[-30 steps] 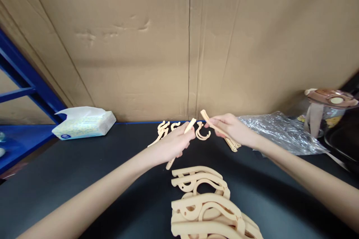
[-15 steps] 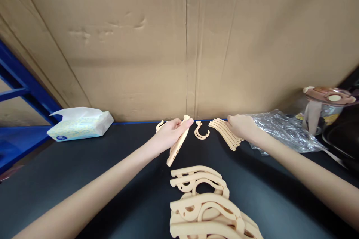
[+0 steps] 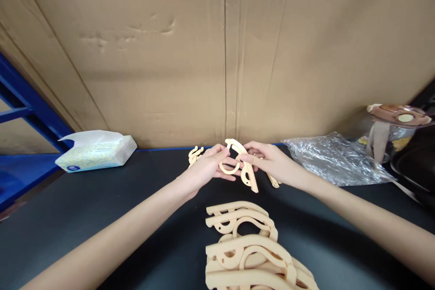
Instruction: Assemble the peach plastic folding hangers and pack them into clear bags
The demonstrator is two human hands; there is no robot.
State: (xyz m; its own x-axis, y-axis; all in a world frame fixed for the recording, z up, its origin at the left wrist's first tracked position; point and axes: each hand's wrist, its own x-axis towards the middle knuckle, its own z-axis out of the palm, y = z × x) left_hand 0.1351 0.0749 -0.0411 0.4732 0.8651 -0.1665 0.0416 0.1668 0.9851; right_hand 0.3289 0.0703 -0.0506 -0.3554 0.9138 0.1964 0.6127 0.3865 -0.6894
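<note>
Above the far part of the table, both hands meet at one beige plastic folding hanger (image 3: pixel 251 176), its curved arm slanting down to the right. My left hand (image 3: pixel 207 163) has its thumb and fingers closed on the upper left part, near a round hook-shaped piece. From the right, my right hand (image 3: pixel 270 161) pinches the middle of the arm. Behind that hand, a bundle of slim hanger arms (image 3: pixel 273 181) is mostly covered. Loose beige hooks (image 3: pixel 194 155) lie just left of my left hand. Several folded hangers (image 3: pixel 251 253) are stacked nearer to me.
A tissue pack (image 3: pixel 97 150) lies on the black table (image 3: pixel 136 217) at the left. Crumpled clear plastic (image 3: pixel 333 158) and a lidded bottle (image 3: pixel 396 131) occupy the right. A cardboard wall (image 3: pixel 152 77) closes off the back, with a blue frame (image 3: pixel 27 104) at far left.
My right hand has left the bundle of slim arms and come left to the hanger. In my left hand the hanger has turned, now showing its curved side and ring.
</note>
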